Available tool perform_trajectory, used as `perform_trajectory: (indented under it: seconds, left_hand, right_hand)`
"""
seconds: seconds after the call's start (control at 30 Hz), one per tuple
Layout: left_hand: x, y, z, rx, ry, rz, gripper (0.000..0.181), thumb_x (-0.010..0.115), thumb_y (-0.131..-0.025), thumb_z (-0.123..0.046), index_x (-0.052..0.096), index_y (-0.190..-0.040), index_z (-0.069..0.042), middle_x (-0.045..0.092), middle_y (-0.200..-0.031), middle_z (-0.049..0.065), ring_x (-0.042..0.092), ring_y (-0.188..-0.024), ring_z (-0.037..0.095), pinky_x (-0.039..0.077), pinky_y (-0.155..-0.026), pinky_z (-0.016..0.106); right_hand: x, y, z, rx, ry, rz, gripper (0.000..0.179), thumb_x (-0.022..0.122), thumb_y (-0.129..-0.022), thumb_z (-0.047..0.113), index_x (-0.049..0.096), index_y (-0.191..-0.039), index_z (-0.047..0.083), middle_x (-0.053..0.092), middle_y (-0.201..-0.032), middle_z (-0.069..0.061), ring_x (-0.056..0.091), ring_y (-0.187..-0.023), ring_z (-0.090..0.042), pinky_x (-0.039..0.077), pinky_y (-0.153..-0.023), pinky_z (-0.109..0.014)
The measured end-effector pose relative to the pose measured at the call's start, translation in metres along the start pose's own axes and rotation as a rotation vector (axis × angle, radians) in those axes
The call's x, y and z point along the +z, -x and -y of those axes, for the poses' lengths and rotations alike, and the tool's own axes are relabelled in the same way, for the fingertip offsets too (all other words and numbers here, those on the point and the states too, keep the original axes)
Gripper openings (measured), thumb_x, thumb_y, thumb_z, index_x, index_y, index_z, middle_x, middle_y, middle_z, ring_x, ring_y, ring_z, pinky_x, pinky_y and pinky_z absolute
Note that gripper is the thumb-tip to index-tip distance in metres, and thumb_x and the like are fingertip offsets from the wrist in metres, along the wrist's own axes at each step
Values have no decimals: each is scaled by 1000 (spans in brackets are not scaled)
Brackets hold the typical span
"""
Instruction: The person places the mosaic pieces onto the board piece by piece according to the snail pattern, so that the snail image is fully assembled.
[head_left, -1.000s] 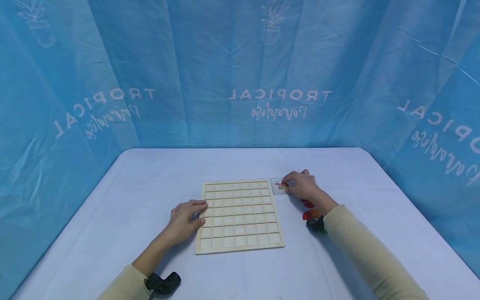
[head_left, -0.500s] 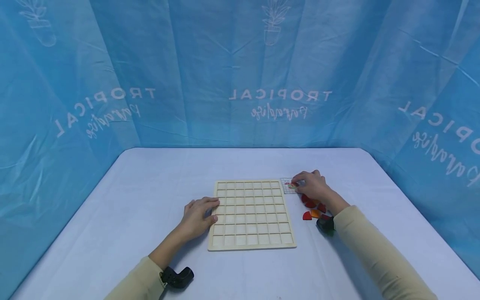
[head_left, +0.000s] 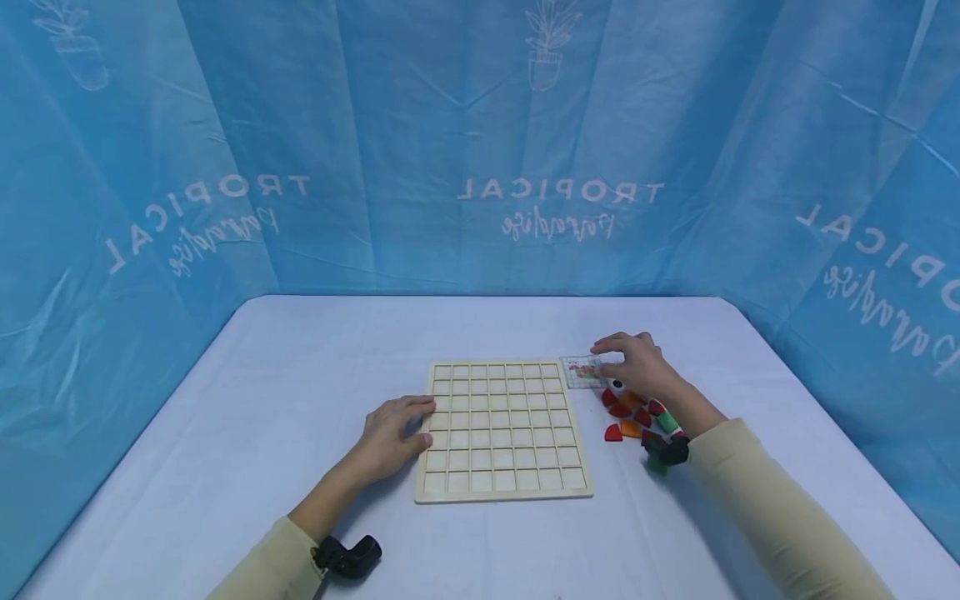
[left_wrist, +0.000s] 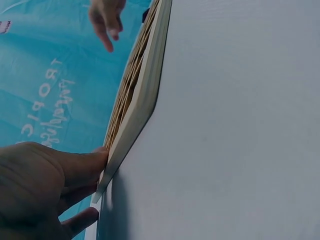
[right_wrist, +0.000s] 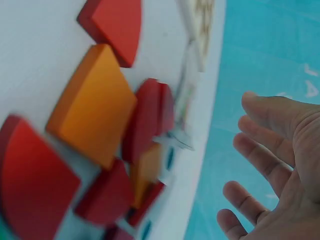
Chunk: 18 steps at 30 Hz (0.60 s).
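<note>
A pale wooden grid board [head_left: 504, 435] with rows of square cells lies on the table. My left hand [head_left: 393, 437] rests at its left edge, the fingers extended and the fingertips touching the rim; in the left wrist view, the thumb and fingers of that hand [left_wrist: 55, 182] meet the edge of the board [left_wrist: 135, 107]. A small printed card [head_left: 579, 372] lies by the board's upper right corner. Just over the card's right side is my right hand [head_left: 637, 365], its fingers spread. The right wrist view shows this hand [right_wrist: 282, 165] with nothing in it.
Right of the board, beneath my right wrist, lie loose pieces: a red quarter-round piece [head_left: 613, 433], an orange piece [head_left: 630, 428], a green piece [head_left: 666, 422] and several more. A blue curtain [head_left: 480, 250] stands behind the white table [head_left: 337, 350].
The board and card have slid right along with both hands, then stopped. Since then my right hand has come off the card and spread its fingers, uncovering more of the loose pieces.
</note>
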<state>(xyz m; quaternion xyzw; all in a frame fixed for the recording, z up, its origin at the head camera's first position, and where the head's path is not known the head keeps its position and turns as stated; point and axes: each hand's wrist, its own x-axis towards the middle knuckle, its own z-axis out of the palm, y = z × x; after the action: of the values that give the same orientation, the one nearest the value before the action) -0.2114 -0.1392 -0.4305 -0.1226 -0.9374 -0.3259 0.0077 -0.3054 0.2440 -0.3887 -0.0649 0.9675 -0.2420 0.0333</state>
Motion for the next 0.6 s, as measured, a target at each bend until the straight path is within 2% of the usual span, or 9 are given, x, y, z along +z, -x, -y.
perform_trajectory:
  seconds: [0.23, 0.4, 0.6]
  left_hand:
    - [-6, 0, 9, -13, 78, 28, 49, 70, -82, -16, 57, -128, -9, 50, -141, 5, 36, -137, 33, 14, -114, 60]
    - [-6, 2, 12, -9, 121, 40, 49, 71, -81, -16, 58, -128, -10, 50, -142, 5, 34, -138, 33, 12, -114, 60]
    - [-4, 2, 13, -14, 150, 42, 47, 70, -82, -14, 59, -127, -10, 49, -143, 5, 31, -139, 33, 9, -114, 59]
  right_hand:
    - [-17, 30, -9, -20, -8, -62, 44, 70, -83, 21, 61, -125, 11, 49, -137, -17, 33, -123, -39, 51, -87, -53]
    - [-19, 52, -24, 14, -28, -81, 45, 69, -84, 24, 60, -125, 10, 49, -135, -20, 35, -119, -40, 53, -84, -51]
    - [-16, 70, -41, 72, -59, -97, 47, 69, -84, 28, 59, -126, 9, 48, -132, -23, 37, -117, -40, 56, -77, -45]
